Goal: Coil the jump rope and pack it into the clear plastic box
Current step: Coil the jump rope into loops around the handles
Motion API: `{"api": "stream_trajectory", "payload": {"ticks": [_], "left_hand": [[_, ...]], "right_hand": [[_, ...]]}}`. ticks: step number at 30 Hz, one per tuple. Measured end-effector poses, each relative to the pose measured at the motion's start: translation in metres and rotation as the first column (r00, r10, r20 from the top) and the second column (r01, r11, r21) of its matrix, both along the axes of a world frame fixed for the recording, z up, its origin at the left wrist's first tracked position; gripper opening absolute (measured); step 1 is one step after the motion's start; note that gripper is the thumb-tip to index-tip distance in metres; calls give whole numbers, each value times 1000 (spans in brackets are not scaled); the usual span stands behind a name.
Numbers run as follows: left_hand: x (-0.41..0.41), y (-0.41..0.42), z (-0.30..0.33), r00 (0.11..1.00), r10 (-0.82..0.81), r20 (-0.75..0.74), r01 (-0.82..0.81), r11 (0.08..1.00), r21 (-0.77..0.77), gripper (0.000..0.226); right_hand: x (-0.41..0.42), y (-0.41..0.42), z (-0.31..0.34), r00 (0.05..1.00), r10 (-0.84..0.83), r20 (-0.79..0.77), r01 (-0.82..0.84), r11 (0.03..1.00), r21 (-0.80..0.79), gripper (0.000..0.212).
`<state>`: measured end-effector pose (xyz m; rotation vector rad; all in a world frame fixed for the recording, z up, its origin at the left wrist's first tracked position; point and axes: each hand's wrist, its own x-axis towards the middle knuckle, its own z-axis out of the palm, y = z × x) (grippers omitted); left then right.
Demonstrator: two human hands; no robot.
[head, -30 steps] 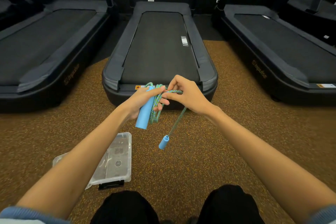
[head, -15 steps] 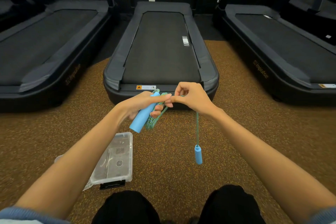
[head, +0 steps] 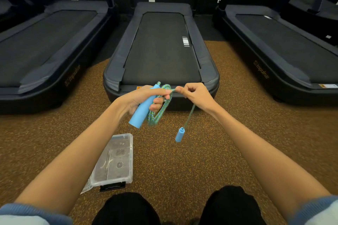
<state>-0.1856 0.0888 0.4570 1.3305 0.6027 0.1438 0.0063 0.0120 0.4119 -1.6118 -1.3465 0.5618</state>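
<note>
Blue-green rope (head: 161, 109) is hanging in loops from the left hand (head: 140, 97), which is gripping one blue handle (head: 142, 109) too. The right hand (head: 196, 94) is pinching the strand, second handle (head: 179, 134) dangling below. The box (head: 117, 160) is sitting open on the speckled floor (head: 192, 160), under the left forearm.

Brand "impulse" on side of left treadmill (head: 54, 71) — again on right treadmill (head: 270, 56), near its rear corner. Middle treadmill (head: 161, 51): white barcode-like stripes on belt, unreadable; orange warning sticker (head: 139, 88) mostly hidden.
</note>
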Motion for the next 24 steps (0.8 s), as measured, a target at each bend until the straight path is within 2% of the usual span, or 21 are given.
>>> {"api": "stream_trajectory", "payload": {"ticks": [9, 19, 24], "left_hand": [[5, -1, 6, 993, 26, 114, -16, 996, -86, 25], [3, 2, 14, 955, 66, 289, -7, 980, -200, 37], [-1, 6, 22, 897, 55, 439, 65, 966, -252, 17]], "right_hand": [[-9, 15, -11, 994, -90, -69, 90, 996, 3, 62], [-9, 15, -31, 974, -199, -112, 197, 980, -30, 59], [-7, 8, -40, 969, -218, -116, 210, 975, -74, 59]]}}
